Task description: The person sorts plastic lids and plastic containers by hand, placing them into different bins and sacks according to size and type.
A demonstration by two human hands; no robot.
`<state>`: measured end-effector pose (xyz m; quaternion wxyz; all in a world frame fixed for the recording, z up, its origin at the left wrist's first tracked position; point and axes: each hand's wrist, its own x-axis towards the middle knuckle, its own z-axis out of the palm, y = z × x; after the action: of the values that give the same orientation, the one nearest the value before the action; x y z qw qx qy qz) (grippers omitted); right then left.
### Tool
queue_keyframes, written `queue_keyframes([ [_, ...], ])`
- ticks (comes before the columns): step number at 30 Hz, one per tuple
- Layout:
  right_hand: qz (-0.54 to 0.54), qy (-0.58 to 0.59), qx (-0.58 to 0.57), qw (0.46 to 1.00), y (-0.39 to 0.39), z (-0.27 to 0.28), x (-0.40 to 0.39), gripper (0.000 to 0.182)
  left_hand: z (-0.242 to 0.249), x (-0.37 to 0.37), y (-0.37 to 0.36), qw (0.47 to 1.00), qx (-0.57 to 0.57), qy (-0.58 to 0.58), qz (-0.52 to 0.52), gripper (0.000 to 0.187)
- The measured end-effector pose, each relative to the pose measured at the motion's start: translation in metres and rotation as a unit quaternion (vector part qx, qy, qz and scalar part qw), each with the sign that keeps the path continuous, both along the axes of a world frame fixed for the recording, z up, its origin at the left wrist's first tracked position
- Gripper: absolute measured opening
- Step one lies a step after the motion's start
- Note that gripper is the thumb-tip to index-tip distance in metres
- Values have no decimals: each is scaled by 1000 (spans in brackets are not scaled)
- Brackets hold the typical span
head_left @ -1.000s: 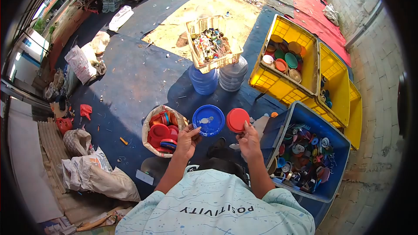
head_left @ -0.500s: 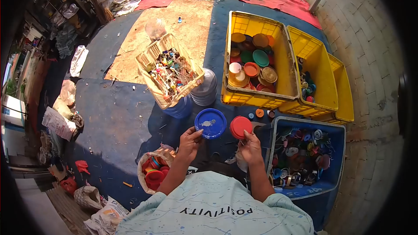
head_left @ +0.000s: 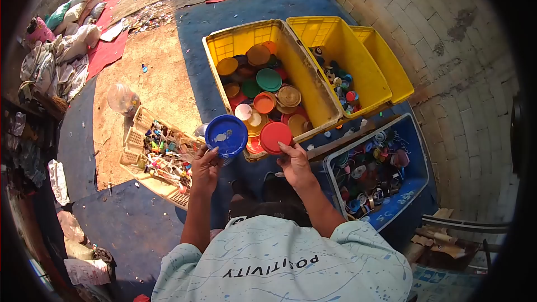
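A round blue lid [head_left: 226, 136] with a pale worn patch is pinched at its lower edge by my left hand [head_left: 205, 169]. My right hand [head_left: 296, 163] grips a smaller red lid [head_left: 276, 137] by its lower right edge. Both lids are held up side by side, a small gap between them. Just beyond them stands a large yellow crate [head_left: 313, 114] of round lids, among them a green lid [head_left: 269, 80] and an orange lid [head_left: 264, 102]. The red lid overlaps this crate's near edge in the view.
Left of my hands, a cream basket [head_left: 132, 157] holds small mixed plastic pieces. A blue bin [head_left: 417, 184] of mixed caps stands at the right. Further yellow crates [head_left: 363, 72] line up toward the block wall [head_left: 470, 78]. Filled sacks [head_left: 78, 14] lie at the far left.
My view has swung to the right. Both hands, still holding their lids, are now in front of the large yellow crate. The bucket of red lids has left the view.
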<state>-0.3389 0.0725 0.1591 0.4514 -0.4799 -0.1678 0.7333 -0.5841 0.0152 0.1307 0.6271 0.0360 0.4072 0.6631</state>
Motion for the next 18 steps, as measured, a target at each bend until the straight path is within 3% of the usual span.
queue_keyframes([
  [9,-19,27,-66,997,68,-38,11,32,-30,33,74,996,-75,-31,-24,23],
  [15,31,30,-75,996,164,-72,17,34,-44,55,131,989,-147,-27,12,25],
  [18,-8,23,-61,998,215,-80,15,35,-49,62,174,986,-164,-8,9,24],
])
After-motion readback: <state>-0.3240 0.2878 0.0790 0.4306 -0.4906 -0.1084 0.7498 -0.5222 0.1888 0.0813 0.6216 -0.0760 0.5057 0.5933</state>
